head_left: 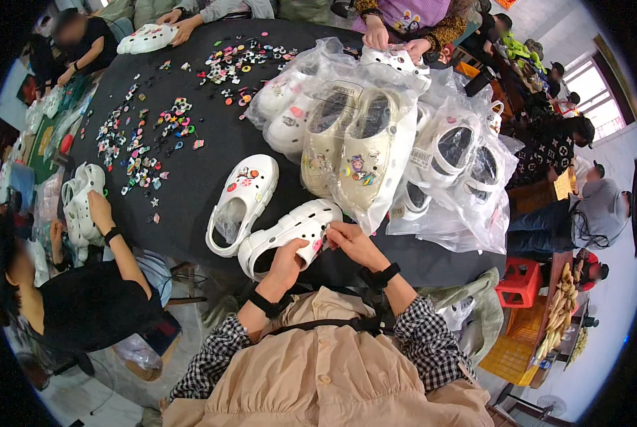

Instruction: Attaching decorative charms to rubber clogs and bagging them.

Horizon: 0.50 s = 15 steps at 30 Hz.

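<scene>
A white foam clog (297,224) with small holes lies tilted at the table's near edge. My left hand (287,260) is closed round its side, thumb on top. By the toe, my right hand (354,243) is pinched together at the clog's surface; whatever sits between those fingertips is too small and hidden to name. A reddish charm shows on the upper, beside my left thumb. Just to the left rests a second white clog (256,173), with several colourful charms on its upper and clear plastic in its opening.
Loose charms (144,171) are scattered over the black-covered table (190,160). Beige clogs (367,153) in clear bags and bagged white clogs (457,146) pile up on the right. Other people hold white clogs around the table. A red stool (519,282) stands at the right.
</scene>
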### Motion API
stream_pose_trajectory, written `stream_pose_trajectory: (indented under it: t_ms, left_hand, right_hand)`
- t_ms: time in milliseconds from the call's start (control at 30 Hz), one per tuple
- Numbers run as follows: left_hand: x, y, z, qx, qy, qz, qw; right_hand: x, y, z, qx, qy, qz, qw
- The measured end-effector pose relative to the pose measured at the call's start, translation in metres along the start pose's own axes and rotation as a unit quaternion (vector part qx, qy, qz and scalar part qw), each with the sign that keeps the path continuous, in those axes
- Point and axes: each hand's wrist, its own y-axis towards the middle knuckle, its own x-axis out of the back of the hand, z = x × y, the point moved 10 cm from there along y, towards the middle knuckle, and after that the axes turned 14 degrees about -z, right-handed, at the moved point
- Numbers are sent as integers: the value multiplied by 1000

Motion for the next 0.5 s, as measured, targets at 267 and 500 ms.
stream_pose_trajectory:
  t_ms: [267,500]
  left_hand:
    - [2,12,-2,13,-60,18,998]
    - [-11,2,-5,21,-66,39,997]
  right_hand:
    - [1,2,-29,-24,122,-53,991]
    - [9,-2,11,105,-14,-63,992]
